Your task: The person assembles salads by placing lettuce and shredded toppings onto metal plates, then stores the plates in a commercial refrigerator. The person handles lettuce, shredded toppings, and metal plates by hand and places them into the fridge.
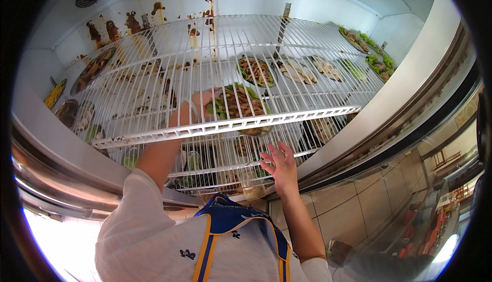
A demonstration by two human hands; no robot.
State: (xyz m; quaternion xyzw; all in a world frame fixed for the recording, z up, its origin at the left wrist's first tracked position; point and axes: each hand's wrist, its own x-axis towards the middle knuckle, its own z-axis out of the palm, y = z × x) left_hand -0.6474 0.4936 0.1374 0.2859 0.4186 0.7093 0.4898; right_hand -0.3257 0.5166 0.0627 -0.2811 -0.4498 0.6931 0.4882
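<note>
My left arm reaches into a white display cooler, beneath the upper wire shelf point(225, 126). My left hand point(204, 102) is closed on the left side of a plate of brown sliced meat on lettuce point(240, 102). Shelf wires cross in front of this hand and plate, and the fingers are partly hidden. My right hand point(281, 168) is raised just outside the shelf's front edge, below and to the right of the plate. Its fingers are apart, with nothing in them. Farther back stands another plate of brown strips point(255, 71).
Plates of pale slices point(296, 70) and greens-trimmed dishes point(380, 66) fill the right side. An oval dish point(95, 69) lies far left. A lower wire rack point(225, 169) holds more food. The cooler's door frame point(389, 113) bounds the right, with tiled floor point(353, 205) beyond.
</note>
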